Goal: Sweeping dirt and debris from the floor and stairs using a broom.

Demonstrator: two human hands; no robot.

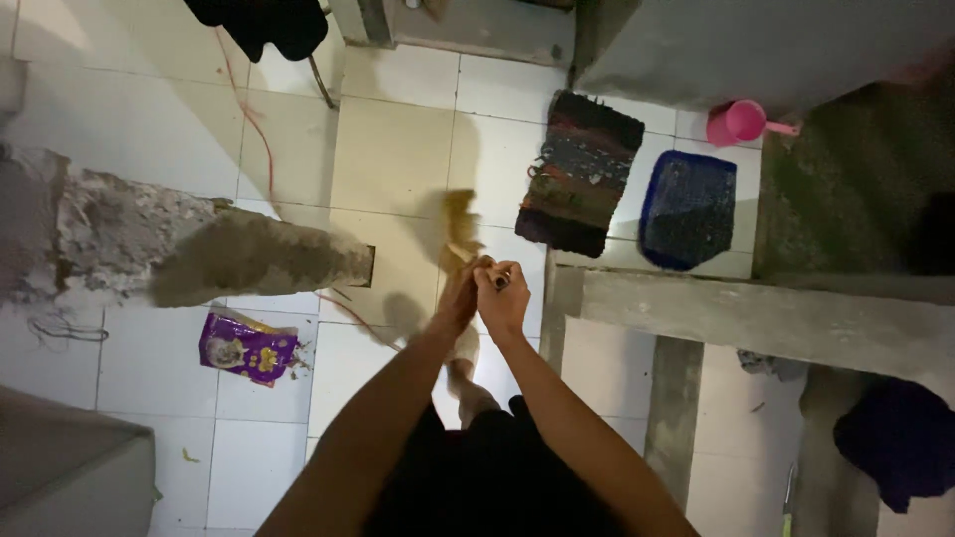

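White tiled floor point(398, 149), left hand point(458, 298) and right hand point(502, 296) closed together on broom point(460, 224), purple packet point(247, 348) lying nearby, mats beyond.

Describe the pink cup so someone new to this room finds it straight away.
Start at the grey concrete wall along the top right of the view. At its foot, on the white tiles, lie a dark striped mat and a blue mat. The pink cup stands just above the blue mat: the only pink thing there, with a straight handle sticking out.
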